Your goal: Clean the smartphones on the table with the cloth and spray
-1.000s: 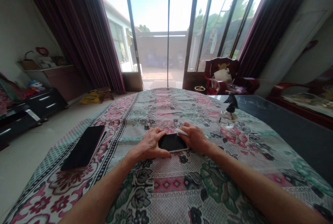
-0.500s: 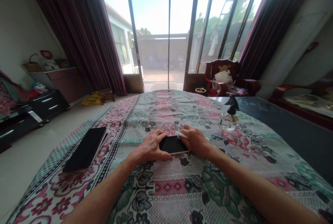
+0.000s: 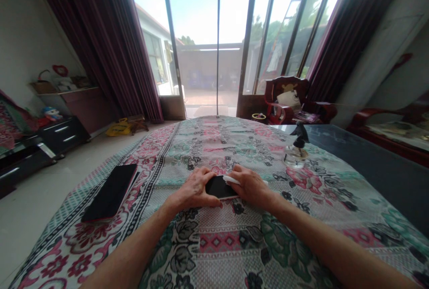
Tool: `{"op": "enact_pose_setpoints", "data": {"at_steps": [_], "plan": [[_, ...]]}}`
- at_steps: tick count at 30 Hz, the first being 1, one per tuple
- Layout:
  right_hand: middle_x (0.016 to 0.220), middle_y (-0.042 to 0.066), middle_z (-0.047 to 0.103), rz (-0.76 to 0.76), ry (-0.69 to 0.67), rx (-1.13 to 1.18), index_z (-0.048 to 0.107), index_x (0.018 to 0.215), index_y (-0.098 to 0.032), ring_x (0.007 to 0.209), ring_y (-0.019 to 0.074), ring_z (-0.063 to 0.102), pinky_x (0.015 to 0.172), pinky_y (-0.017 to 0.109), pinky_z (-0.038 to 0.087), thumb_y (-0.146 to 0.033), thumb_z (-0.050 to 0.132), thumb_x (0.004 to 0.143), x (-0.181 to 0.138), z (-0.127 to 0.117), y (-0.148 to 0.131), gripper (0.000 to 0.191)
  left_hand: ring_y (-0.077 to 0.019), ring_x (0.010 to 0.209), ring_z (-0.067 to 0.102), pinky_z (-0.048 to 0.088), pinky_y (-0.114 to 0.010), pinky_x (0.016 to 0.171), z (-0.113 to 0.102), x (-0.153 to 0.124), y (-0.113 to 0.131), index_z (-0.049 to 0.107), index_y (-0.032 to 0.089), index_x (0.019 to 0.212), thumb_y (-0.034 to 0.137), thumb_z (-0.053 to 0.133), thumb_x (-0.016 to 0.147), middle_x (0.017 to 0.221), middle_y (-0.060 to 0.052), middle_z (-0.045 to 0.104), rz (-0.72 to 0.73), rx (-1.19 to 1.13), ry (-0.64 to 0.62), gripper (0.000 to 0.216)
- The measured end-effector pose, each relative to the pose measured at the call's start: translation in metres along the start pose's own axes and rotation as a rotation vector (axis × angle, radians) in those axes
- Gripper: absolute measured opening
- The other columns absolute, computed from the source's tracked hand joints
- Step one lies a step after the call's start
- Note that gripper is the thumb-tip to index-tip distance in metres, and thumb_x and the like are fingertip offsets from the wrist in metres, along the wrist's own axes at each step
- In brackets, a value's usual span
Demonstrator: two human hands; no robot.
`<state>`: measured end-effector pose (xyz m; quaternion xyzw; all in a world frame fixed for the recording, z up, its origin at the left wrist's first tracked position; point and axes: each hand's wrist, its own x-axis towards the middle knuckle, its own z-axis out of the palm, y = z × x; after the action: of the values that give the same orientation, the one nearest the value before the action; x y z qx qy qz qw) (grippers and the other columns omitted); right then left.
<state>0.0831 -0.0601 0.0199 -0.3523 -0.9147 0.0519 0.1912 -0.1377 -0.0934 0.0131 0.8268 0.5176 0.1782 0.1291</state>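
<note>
A smartphone [image 3: 218,187] lies flat on the flowered tablecloth [image 3: 221,222], its dark screen facing up. My left hand [image 3: 196,187] holds it by its left end, thumb along the near edge and fingers at the far edge. My right hand [image 3: 252,185] is closed around a folded white wipe [image 3: 231,180], perhaps tissue or cloth, pressed on the right part of the screen. The hand covers the phone's right end. A bit of white also shows past the knuckles on the right.
To the left lies a black tablet-like slab [image 3: 110,193] with a reddish edge. A clear spray bottle [image 3: 295,157] with a black head stands on the right. Beyond the table are a dark table [image 3: 326,139], a red wooden chair [image 3: 284,96] and glass doors [image 3: 201,65].
My right hand has slid left across the phone's screen with the white wipe, covering more of it. My left hand and the phone stay in place.
</note>
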Motion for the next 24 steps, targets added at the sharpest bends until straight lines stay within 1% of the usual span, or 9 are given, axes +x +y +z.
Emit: {"op": "enact_pose_setpoints", "data": {"at_steps": [6, 8, 11, 13, 14, 18, 20, 22, 24], "plan": [[0.082, 0.003, 0.056, 0.081, 0.063, 0.095, 0.061, 0.081, -0.018, 0.071, 0.0133, 0.051, 0.068, 0.026, 0.039, -0.034, 0.05, 0.089, 0.001, 0.0, 0.014, 0.021, -0.0278, 0.108, 0.048, 0.044, -0.04, 0.094, 0.001, 0.001, -0.001, 0.057, 0.024, 0.115, 0.06, 0.075, 0.055, 0.116, -0.005, 0.051, 0.005, 0.004, 0.011, 0.072], [0.083, 0.004, 0.057, 0.04, 0.044, 0.129, 0.061, 0.083, -0.018, 0.074, 0.0148, 0.052, 0.071, 0.028, 0.041, -0.036, 0.043, 0.093, -0.001, -0.004, 0.014, 0.027, -0.0277, 0.107, 0.048, 0.045, -0.04, 0.093, 0.002, 0.001, -0.002, 0.057, 0.024, 0.115, 0.061, 0.075, 0.054, 0.115, -0.005, 0.051, 0.009, 0.004, 0.009, 0.073], [0.084, 0.005, 0.058, -0.034, -0.013, 0.198, 0.06, 0.086, -0.018, 0.083, 0.0171, 0.052, 0.076, 0.031, 0.042, -0.031, 0.025, 0.098, -0.004, -0.012, 0.012, 0.039, -0.0279, 0.107, 0.048, 0.045, -0.04, 0.091, 0.003, 0.002, -0.004, 0.057, 0.026, 0.116, 0.061, 0.075, 0.054, 0.114, -0.005, 0.051, 0.01, 0.006, 0.008, 0.073], [0.085, 0.006, 0.058, -0.008, -0.029, 0.229, 0.061, 0.091, -0.018, 0.086, 0.018, 0.053, 0.078, 0.032, 0.043, -0.028, 0.021, 0.098, -0.006, -0.015, 0.012, 0.041, -0.0279, 0.107, 0.047, 0.045, -0.041, 0.092, 0.003, 0.001, -0.005, 0.056, 0.027, 0.116, 0.061, 0.075, 0.054, 0.114, -0.005, 0.051, 0.013, 0.005, 0.009, 0.073], [0.087, 0.006, 0.058, 0.018, -0.028, 0.237, 0.061, 0.095, -0.018, 0.087, 0.0183, 0.054, 0.079, 0.033, 0.043, -0.027, 0.023, 0.097, -0.007, -0.016, 0.013, 0.039, -0.0278, 0.107, 0.047, 0.044, -0.041, 0.092, 0.004, 0.001, -0.005, 0.056, 0.027, 0.116, 0.06, 0.075, 0.055, 0.114, -0.004, 0.051, 0.015, 0.005, 0.008, 0.073], [0.101, 0.01, 0.059, 0.085, -0.008, 0.24, 0.06, 0.111, -0.018, 0.089, 0.0194, 0.057, 0.083, 0.035, 0.045, -0.024, 0.041, 0.09, -0.008, -0.012, 0.017, 0.029, -0.0277, 0.106, 0.047, 0.044, -0.042, 0.092, 0.003, 0.001, -0.004, 0.056, 0.027, 0.116, 0.06, 0.075, 0.054, 0.114, -0.005, 0.051, 0.017, 0.002, 0.005, 0.072], [0.101, 0.01, 0.06, 0.123, 0.012, 0.233, 0.06, 0.11, -0.018, 0.09, 0.0203, 0.057, 0.083, 0.036, 0.045, -0.022, 0.046, 0.087, -0.008, -0.008, 0.02, 0.028, -0.0277, 0.106, 0.047, 0.044, -0.042, 0.092, 0.002, 0.001, -0.004, 0.057, 0.027, 0.115, 0.061, 0.075, 0.055, 0.113, -0.005, 0.051, 0.014, -0.002, 0.007, 0.072], [0.099, 0.01, 0.06, 0.144, 0.036, 0.22, 0.061, 0.106, -0.018, 0.089, 0.0206, 0.057, 0.082, 0.035, 0.045, -0.022, 0.049, 0.084, -0.007, -0.006, 0.022, 0.025, -0.0279, 0.106, 0.048, 0.044, -0.042, 0.092, 0.002, 0.001, -0.003, 0.057, 0.026, 0.115, 0.061, 0.074, 0.055, 0.113, -0.005, 0.051, 0.011, -0.005, 0.005, 0.072], [0.095, 0.009, 0.06, 0.116, 0.04, 0.208, 0.064, 0.099, -0.018, 0.086, 0.0195, 0.057, 0.08, 0.034, 0.045, -0.022, 0.051, 0.084, -0.008, -0.006, 0.022, 0.02, -0.0283, 0.106, 0.047, 0.044, -0.042, 0.092, 0.002, 0.001, -0.003, 0.057, 0.025, 0.115, 0.06, 0.074, 0.055, 0.114, -0.006, 0.051, 0.005, -0.004, -0.002, 0.072]]}}
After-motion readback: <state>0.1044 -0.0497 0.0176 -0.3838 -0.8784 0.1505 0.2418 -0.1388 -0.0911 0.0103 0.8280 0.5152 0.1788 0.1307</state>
